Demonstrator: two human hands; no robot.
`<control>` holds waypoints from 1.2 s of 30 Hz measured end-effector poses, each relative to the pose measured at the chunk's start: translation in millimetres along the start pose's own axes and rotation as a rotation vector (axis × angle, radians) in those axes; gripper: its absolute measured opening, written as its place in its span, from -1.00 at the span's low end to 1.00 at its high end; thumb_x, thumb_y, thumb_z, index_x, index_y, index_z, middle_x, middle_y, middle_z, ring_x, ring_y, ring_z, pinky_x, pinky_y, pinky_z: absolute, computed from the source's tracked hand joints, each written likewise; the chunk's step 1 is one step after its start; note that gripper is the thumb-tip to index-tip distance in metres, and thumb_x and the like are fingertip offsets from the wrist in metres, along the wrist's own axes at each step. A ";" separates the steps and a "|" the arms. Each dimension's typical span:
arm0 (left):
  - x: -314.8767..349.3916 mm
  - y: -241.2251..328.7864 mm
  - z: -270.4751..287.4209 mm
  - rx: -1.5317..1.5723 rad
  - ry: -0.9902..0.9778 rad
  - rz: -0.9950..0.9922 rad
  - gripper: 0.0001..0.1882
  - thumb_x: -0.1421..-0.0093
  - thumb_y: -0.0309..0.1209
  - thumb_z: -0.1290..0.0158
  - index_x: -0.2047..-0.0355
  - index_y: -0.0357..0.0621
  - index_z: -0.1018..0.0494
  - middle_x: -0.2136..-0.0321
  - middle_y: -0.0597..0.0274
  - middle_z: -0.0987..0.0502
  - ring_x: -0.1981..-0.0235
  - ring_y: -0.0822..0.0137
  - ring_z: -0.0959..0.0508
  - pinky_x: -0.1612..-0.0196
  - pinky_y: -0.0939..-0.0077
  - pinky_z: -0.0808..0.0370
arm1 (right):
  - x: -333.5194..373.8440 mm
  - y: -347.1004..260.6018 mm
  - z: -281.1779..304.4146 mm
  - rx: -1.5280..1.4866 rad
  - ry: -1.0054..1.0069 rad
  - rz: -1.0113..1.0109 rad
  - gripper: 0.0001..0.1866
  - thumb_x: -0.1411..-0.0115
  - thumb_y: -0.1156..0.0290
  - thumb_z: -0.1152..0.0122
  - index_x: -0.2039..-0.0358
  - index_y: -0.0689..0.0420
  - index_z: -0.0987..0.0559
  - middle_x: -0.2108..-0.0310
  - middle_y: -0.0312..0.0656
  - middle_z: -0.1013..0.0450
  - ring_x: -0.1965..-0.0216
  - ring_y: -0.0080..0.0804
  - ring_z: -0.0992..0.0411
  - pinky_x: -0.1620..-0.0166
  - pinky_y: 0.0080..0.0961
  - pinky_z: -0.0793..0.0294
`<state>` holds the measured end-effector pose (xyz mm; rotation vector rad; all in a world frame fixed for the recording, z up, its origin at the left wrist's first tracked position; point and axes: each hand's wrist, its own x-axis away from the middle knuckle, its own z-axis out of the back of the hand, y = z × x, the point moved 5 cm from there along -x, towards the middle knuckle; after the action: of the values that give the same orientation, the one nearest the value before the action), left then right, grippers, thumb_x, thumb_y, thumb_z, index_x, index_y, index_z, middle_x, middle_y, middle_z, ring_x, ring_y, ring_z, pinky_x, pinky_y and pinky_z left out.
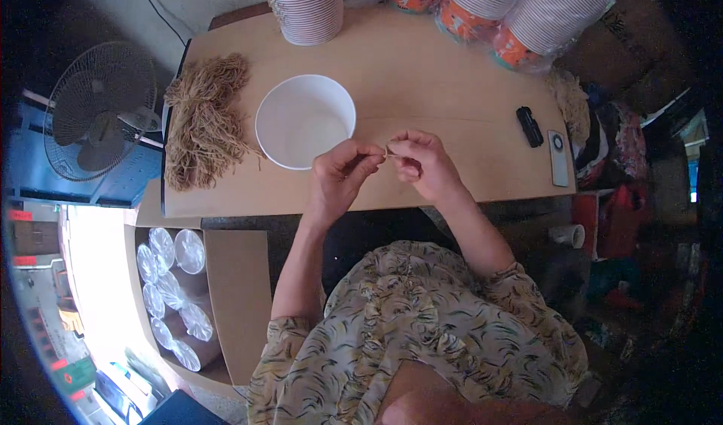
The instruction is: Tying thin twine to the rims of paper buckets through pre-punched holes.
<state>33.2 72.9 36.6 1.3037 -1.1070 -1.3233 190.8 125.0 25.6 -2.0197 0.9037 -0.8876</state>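
Two hands meet just above the near edge of the counter (452, 176), both pinched on one thin tan strand (387, 152) that bridges the small gap between them. The left hand (343, 172) has thumb and forefinger closed on the strand's left end, the other fingers curled under; the right hand (422, 161) grips the right end the same way, fingertips nearly touching the left's. The strand is so fine that little of it shows (whether it is one fibre or a few, I cannot tell).

At about 10 o'clock from the hands stands an open white paper bowl (305, 121), apparently empty, and at 9 o'clock beyond it lies a loose heap of the same tan fibre (202, 123). Stacks of ribbed paper bowls (305, 7) line the far edge at 12 o'clock; a small black object (529, 126) and a flat white device (558, 157) lie at 3 o'clock.

To work the strand well, I judge it best to keep the pinches close together and light, hold it over or just beside the bowl so pieces fall inside, and take one strand at a time.
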 end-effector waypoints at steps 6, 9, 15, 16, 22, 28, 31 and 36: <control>4.3 -2.3 -0.5 0.032 0.149 -0.120 -0.77 -0.21 -0.59 -0.20 0.11 -0.30 -0.57 0.34 0.22 -0.63 0.32 0.49 -0.61 0.27 0.59 -0.56 | -1.5 8.1 -3.5 -0.047 -0.002 -0.073 -0.89 -0.19 0.40 -0.23 0.42 0.13 -0.51 0.59 -0.43 -0.28 0.68 -0.77 -0.15 0.64 -0.72 -0.05; 4.3 5.2 0.5 -0.054 0.187 -0.126 -0.77 -0.18 -0.61 -0.22 0.13 -0.27 -0.60 0.33 0.23 -0.65 0.31 0.49 -0.62 0.28 0.59 -0.58 | -1.8 6.1 -5.0 0.015 -0.031 -0.049 -0.89 -0.19 0.42 -0.23 0.42 0.13 -0.50 0.61 -0.44 -0.27 0.69 -0.76 -0.13 0.65 -0.72 -0.02; 7.7 18.0 0.0 -0.319 0.208 -0.284 -0.80 -0.12 -0.64 -0.26 0.22 -0.26 -0.64 0.36 0.18 -0.67 0.35 0.44 -0.61 0.25 0.55 -0.56 | -6.2 3.4 -1.9 0.146 -0.072 -0.057 -0.88 -0.20 0.43 -0.23 0.42 0.15 -0.48 0.65 -0.48 -0.21 0.71 -0.76 -0.08 0.66 -0.71 0.00; 8.4 18.1 -0.1 -0.343 0.220 -0.298 -0.80 -0.10 -0.65 -0.27 0.23 -0.26 -0.64 0.37 0.17 -0.67 0.36 0.42 -0.62 0.26 0.53 -0.57 | -6.5 3.1 -2.6 0.132 -0.091 -0.085 -0.88 -0.20 0.43 -0.23 0.42 0.15 -0.47 0.65 -0.47 -0.21 0.71 -0.76 -0.08 0.66 -0.71 0.01; 13.6 21.2 -4.0 -0.429 0.293 -0.460 -0.84 -0.07 -0.68 -0.25 0.30 -0.25 -0.63 0.39 0.14 -0.66 0.38 0.28 -0.65 0.27 0.53 -0.57 | -11.1 3.4 -1.5 0.081 -0.151 -0.202 -0.88 -0.20 0.43 -0.22 0.42 0.14 -0.47 0.65 -0.45 -0.21 0.72 -0.75 -0.08 0.68 -0.70 0.01; 14.1 17.3 -1.7 -0.373 0.276 -0.335 -0.83 -0.12 -0.66 -0.23 0.25 -0.26 -0.61 0.34 0.15 -0.67 0.33 0.37 -0.66 0.25 0.49 -0.60 | -14.2 2.3 0.1 0.041 -0.172 -0.275 -0.87 -0.20 0.40 -0.23 0.42 0.11 -0.47 0.63 -0.44 -0.23 0.72 -0.75 -0.11 0.68 -0.71 -0.01; 14.1 13.5 2.4 -0.274 0.275 -0.230 -0.82 -0.14 -0.67 -0.22 0.23 -0.26 -0.62 0.34 0.15 -0.67 0.33 0.40 -0.66 0.27 0.48 -0.60 | -11.5 -6.2 -7.3 0.047 -0.159 -0.256 -0.87 -0.20 0.40 -0.23 0.42 0.11 -0.47 0.62 -0.43 -0.25 0.71 -0.74 -0.12 0.68 -0.71 -0.02; 13.8 22.7 1.1 -0.224 0.333 -0.240 -0.83 -0.15 -0.65 -0.22 0.23 -0.27 -0.62 0.32 0.16 -0.68 0.32 0.44 -0.66 0.27 0.51 -0.59 | -12.7 -7.0 -7.2 0.077 -0.185 -0.229 -0.87 -0.20 0.40 -0.24 0.42 0.11 -0.48 0.62 -0.43 -0.26 0.71 -0.74 -0.12 0.68 -0.71 -0.03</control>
<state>32.8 56.0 57.0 1.4544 -0.5706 -1.2996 180.6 136.2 31.2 -2.1257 0.5370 -0.8270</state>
